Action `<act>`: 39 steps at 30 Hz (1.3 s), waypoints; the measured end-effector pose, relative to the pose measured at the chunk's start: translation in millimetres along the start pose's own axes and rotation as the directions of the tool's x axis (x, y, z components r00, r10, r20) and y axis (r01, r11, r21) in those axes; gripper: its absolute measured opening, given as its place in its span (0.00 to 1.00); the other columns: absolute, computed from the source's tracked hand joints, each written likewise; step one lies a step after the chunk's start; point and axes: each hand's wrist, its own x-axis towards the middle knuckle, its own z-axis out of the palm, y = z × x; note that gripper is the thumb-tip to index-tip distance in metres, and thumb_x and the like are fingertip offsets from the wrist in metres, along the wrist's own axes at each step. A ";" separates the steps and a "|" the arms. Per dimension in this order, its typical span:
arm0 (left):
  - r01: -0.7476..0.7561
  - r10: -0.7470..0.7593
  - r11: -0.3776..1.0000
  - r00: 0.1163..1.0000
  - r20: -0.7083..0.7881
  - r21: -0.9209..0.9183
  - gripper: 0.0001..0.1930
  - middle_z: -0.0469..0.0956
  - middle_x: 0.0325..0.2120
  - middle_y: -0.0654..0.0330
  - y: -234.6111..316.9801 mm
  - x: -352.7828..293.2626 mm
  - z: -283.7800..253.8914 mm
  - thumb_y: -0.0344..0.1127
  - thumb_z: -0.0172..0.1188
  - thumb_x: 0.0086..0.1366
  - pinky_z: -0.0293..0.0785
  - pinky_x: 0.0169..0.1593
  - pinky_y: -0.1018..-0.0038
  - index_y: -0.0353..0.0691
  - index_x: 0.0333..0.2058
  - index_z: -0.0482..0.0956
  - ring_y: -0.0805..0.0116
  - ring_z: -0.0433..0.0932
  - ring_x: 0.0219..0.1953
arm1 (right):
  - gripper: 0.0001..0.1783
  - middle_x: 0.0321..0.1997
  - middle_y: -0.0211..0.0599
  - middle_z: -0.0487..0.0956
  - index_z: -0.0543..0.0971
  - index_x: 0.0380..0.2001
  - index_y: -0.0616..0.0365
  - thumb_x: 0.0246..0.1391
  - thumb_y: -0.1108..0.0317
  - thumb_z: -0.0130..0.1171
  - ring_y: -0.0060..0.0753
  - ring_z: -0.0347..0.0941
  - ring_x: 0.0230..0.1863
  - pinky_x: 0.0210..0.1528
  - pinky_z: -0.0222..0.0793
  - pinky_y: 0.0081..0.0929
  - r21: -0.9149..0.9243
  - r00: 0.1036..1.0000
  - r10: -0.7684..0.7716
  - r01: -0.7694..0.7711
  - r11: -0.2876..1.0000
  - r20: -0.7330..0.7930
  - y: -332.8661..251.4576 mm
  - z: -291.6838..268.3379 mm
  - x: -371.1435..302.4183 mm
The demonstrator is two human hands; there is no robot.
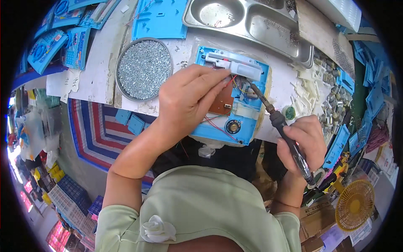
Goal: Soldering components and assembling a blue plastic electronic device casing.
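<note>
My right hand (308, 145) grips a soldering iron (289, 143) by its black handle. Its metal tip points up and left into an open blue plastic toy housing (245, 136) on the table. Over that housing, the fingers of my left hand (189, 98) pinch a thin red wire (231, 80) near the tip. Inside the housing are a brown circuit board (222, 103), a small round speaker (233, 126), several thin wires and a white-grey plastic part (241, 69) along the far side. My left hand covers part of the board.
A round tray of small screws (145, 69) stands left of the housing. Beyond it lie a blue panel (159, 19) and a steel compartment tray (247, 26). White plastic parts (308, 92) and metal pieces pile up on the right. A yellow fan (354, 206) stands at lower right.
</note>
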 end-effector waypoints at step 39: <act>-0.088 0.061 0.972 0.990 0.127 0.218 0.07 0.71 0.32 0.58 -0.8 18.3 12.2 0.31 0.68 0.52 0.67 0.39 0.63 0.40 0.24 0.78 0.58 0.74 0.34 | 0.19 0.28 0.37 0.81 0.82 0.40 0.59 0.40 0.77 0.73 0.40 0.74 0.27 0.30 0.69 0.32 0.040 0.998 -0.045 0.044 0.998 0.041 8.1 12.2 14.5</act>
